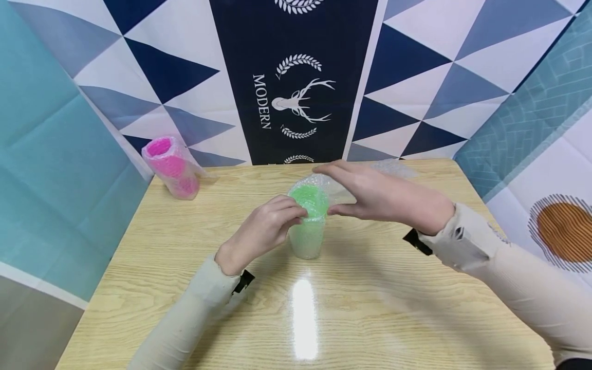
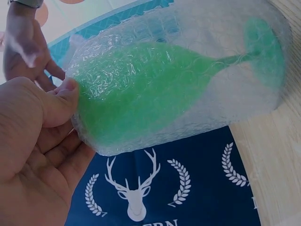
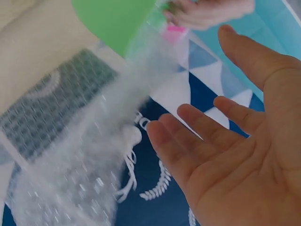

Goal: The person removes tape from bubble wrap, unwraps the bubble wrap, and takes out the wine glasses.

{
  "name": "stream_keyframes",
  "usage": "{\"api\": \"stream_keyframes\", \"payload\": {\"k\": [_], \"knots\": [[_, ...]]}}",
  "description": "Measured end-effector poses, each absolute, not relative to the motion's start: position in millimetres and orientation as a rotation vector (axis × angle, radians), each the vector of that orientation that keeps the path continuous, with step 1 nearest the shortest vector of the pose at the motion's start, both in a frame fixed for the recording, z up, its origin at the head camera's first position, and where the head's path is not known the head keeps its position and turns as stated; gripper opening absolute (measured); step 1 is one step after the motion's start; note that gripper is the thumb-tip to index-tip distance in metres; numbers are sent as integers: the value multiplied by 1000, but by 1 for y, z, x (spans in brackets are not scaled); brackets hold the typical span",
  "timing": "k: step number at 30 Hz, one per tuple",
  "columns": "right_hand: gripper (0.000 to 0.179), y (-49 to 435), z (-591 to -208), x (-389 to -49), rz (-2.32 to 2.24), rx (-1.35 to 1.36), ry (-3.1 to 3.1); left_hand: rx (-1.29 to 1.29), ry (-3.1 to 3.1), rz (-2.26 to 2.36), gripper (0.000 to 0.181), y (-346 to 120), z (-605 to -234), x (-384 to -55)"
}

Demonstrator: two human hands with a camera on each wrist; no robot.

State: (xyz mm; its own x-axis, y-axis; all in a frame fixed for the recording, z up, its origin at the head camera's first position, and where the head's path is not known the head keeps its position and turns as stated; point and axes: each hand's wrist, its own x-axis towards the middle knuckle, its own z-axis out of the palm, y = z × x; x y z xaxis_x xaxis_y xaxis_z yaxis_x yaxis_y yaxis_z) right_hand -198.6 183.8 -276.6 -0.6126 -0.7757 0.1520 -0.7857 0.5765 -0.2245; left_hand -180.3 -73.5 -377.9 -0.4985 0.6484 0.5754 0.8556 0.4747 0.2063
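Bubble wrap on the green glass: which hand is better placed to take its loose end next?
Probably the right hand: it holds nothing and is near the loose wrap, while the left hand pinches the wrapped green glass at its mouth.

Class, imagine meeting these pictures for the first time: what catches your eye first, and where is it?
Probably the bright green goblet in bubble wrap, central on the far half of the table; the left hand pinches the wrap's rim, the right hand open beside it. Next comes the pink wrapped item at the far left corner, then the white deer's head on the dark panel behind.
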Motion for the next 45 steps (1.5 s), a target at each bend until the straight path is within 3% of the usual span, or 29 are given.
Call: {"api": "stream_keyframes", "payload": {"k": [17,26,34,45], "knots": [[51,182,-320,-199,336,1352,-2629,-1279,-2303,-671,16,-71,-381,-180],[22,181,-332,-204,266,1449,-2423,-1300,-2290,-584,15,-71,-381,-179],[16,178,-328,-203,203,1432,-2446,-1285,-2255,-489,23,-67,-378,-176],[9,173,-327,-201,147,1402,-2430,-1131,-2206,-382,14,-47,-371,-161]]}}
